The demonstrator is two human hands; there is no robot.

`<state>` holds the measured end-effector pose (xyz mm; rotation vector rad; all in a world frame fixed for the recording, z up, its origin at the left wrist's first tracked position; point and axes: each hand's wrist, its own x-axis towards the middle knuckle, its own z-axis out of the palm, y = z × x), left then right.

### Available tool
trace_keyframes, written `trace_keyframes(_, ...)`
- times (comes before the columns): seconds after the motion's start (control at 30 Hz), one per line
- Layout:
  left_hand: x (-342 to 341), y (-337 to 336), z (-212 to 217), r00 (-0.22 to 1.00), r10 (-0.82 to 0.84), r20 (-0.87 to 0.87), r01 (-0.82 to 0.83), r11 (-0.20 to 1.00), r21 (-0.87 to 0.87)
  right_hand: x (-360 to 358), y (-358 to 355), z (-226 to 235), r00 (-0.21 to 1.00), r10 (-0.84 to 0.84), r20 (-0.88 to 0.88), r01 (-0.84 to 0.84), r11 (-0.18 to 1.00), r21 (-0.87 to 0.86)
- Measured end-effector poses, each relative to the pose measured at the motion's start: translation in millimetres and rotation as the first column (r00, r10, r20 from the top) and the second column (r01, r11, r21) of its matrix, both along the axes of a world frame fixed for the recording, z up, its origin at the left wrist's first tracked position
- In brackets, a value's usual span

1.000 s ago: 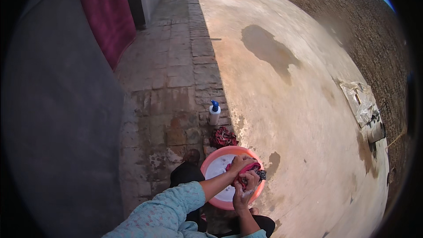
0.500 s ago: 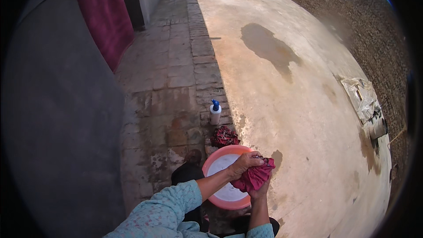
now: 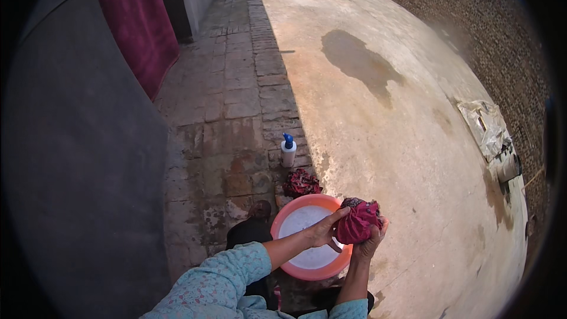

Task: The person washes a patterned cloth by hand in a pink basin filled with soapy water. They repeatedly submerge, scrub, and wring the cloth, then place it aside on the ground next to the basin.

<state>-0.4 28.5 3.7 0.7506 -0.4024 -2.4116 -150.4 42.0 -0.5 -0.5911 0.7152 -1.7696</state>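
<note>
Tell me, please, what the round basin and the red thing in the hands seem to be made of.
Basin: probably plastic, salmon-pink, with a smooth, evenly coloured rim; milky water inside.
Red bundle: cloth, probably wet, since it is bunched and wrinkled between the left hand and the right hand.

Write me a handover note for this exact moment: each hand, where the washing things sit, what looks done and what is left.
Left hand: pressed against the bunched red cloth.
Right hand: cupping the cloth from below; the grip is shared by both hands.
The cloth is held above the right rim of the pink basin, which holds pale sudsy water.
A second dark red cloth lies on the ground beyond the basin, with a white bottle with a blue top behind it.
Done: cloth is out of the water.
Left: the cloth on the ground is not in hand.
</note>
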Motion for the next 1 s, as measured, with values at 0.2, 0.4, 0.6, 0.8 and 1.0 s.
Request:
trace_keyframes(0.2, 13.1, -20.8, -5.8, 0.663, 0.062, -0.746, -0.036, 0.998, 0.051, 64.2, 30.0, 44.1, 0.619, -0.078, -0.782, -0.133, 0.97, -0.202)
trace_keyframes(0.4, 1.1, 15.4, -8.6, 0.954, 0.254, -0.158, -0.26, 0.965, -0.02, 41.0, 20.9, 26.2, 0.594, -0.2, -0.779, 0.198, 0.975, -0.1)
trace_keyframes(0.6, -6.2, -1.2, -13.4, 0.932, 0.36, 0.04, -0.339, 0.905, -0.255, 37.2, 15.0, 15.2, 0.93, 0.245, -0.273, -0.172, 0.949, 0.263)
trace_keyframes(0.8, 11.9, -5.4, -20.3, 0.928, 0.371, 0.032, -0.318, 0.836, -0.447, 82.2, 57.3, 31.8, 0.243, -0.275, -0.93, 0.121, 0.96, -0.252)
trace_keyframes(1.0, -15.4, 18.9, -2.1, 0.937, 0.349, 0.018, -0.334, 0.908, -0.252, 26.5, 5.5, -7.0, 0.838, -0.094, -0.537, 0.244, 0.945, 0.216)
